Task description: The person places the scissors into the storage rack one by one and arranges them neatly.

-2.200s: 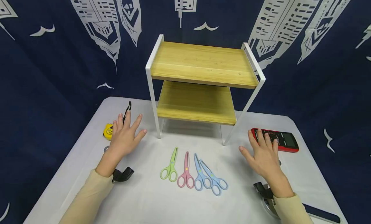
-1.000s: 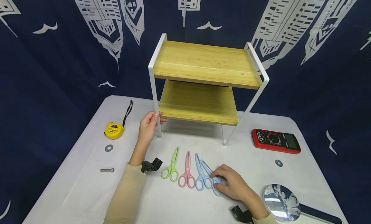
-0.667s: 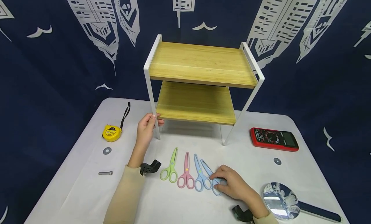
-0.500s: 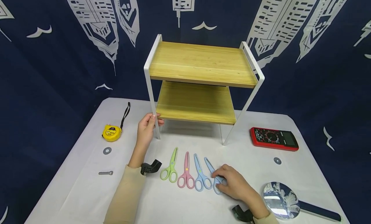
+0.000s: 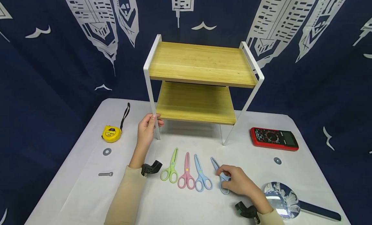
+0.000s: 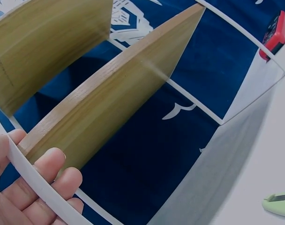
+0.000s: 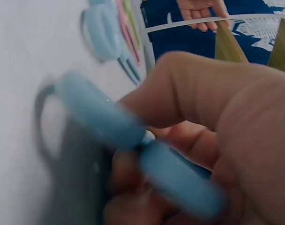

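Four scissors are counted: one green, one pink, two blue. Two washers, one bolt, one tape measure, one multimeter, one magnifier, one two-tier shelf are seen.

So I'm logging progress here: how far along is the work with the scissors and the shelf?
Early. Both boards of the white-framed wooden shelf are bare. In hand: the right hand grips the rightmost pale blue plastic scissors by the handles, while the left hand holds the shelf's front left leg. Left on the table: the green scissors, pink scissors and other blue scissors.
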Demonstrator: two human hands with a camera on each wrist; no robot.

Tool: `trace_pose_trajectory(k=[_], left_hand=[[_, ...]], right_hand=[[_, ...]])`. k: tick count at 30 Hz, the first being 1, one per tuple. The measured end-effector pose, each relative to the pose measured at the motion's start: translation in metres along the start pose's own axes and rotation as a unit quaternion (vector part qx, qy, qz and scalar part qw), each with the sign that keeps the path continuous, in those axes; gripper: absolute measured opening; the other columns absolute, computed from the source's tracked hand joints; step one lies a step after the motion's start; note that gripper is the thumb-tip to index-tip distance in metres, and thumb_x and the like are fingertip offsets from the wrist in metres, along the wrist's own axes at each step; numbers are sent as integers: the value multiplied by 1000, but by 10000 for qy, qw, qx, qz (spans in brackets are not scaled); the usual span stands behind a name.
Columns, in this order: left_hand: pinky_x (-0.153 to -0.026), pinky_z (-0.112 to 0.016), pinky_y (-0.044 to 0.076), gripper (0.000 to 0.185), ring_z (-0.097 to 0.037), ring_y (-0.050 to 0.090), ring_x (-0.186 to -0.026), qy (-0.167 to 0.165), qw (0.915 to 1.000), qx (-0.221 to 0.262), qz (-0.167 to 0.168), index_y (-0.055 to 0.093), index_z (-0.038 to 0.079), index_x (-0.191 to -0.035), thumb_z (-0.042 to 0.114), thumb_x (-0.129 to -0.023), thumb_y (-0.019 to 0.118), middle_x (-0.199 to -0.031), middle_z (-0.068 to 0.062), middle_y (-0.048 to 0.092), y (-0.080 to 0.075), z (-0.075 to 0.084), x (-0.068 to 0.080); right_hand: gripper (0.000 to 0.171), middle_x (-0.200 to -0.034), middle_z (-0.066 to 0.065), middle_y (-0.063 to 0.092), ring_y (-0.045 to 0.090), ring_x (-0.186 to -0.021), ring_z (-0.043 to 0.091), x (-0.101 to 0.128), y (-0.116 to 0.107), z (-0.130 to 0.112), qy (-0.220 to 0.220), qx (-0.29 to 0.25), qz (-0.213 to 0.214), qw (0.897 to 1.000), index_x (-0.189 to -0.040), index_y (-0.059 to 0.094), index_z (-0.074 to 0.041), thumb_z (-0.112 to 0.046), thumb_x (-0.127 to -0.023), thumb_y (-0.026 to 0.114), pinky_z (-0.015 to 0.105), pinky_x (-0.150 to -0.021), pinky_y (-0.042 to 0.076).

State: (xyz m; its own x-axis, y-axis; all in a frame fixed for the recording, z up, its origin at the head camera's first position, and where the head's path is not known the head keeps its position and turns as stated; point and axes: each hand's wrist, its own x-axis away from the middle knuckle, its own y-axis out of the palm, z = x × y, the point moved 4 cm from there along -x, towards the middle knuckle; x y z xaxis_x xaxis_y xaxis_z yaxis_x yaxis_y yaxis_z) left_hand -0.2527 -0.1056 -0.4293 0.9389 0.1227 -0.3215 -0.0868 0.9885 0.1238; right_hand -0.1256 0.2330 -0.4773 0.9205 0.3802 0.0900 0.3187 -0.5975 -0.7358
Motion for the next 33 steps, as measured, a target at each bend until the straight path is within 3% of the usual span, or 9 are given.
trace_pose_trajectory(k=[5,9,11,16,18,20,25,29,33], left_hand=[[-79,-19,60,31,-3,70,-74,-2,10000,7,36,61,-16,-112,11,-108,45,-79,-1,73,0,0,0],[-79,-19,59,31,-2,70,-75,-4,10000,-43,70,61,-14,-111,12,-109,46,-78,4,73,1,-1,-1],[-79,-18,59,31,-1,70,-74,6,10000,-49,73,62,-13,-111,13,-109,46,-76,10,72,1,-2,-1],[-79,-18,59,32,0,70,-74,17,10000,-23,62,61,-14,-113,13,-109,45,-75,17,70,1,-2,-1],[-79,-18,59,32,0,70,-74,7,10000,-12,64,60,-15,-113,12,-109,45,-74,17,70,1,-2,-1],[-78,-18,59,32,0,70,-73,-13,10000,-14,74,60,-16,-113,12,-109,45,-74,16,70,1,-1,0],[-77,-19,59,32,-1,70,-73,22,10000,-33,69,61,-16,-114,11,-108,45,-75,13,71,1,0,0],[-76,-19,58,31,-1,69,-73,93,9999,-14,37,60,-17,-113,11,-108,45,-75,15,70,1,0,0],[-76,-19,58,31,-2,69,-72,128,9999,38,72,60,-17,-112,10,-108,45,-76,12,70,2,0,1]], right_hand=[[25,-89,7,66,52,-74,2,-3,-15,-10,171,-997,-69,9948,-101,69,-1,3,-76,72,18,-63,47],[25,-95,18,71,57,-73,1,-8,-43,-47,-496,-1578,-35,9862,-106,68,8,4,-82,72,19,-61,52],[25,-101,15,74,59,-76,1,-12,-60,-72,-1040,-1700,35,9799,-109,69,8,5,-85,72,19,-64,53],[40,-112,-9,73,56,-78,10,-24,-97,-141,-2509,-2229,-98,9419,-123,63,14,15,-83,70,20,-64,49],[49,-117,-11,69,55,-81,12,-31,-110,-166,-2859,-2407,-156,9274,-128,57,18,18,-80,70,20,-67,49],[56,-122,-9,67,57,-87,13,-40,-120,-188,-2991,-2463,-74,9219,-131,54,19,19,-78,72,18,-73,53],[62,-108,9,67,57,-83,14,-71,-144,-233,-2750,-1938,774,9385,-133,59,12,16,-74,78,17,-67,51],[58,-91,11,63,53,-77,17,-95,-159,-258,-2366,-833,1393,9580,-133,65,2,2,-77,82,18,-61,43],[55,-101,11,70,57,-85,19,-120,-169,-275,-2060,134,1569,9658,-134,66,-4,-10,-82,82,21,-63,43]])
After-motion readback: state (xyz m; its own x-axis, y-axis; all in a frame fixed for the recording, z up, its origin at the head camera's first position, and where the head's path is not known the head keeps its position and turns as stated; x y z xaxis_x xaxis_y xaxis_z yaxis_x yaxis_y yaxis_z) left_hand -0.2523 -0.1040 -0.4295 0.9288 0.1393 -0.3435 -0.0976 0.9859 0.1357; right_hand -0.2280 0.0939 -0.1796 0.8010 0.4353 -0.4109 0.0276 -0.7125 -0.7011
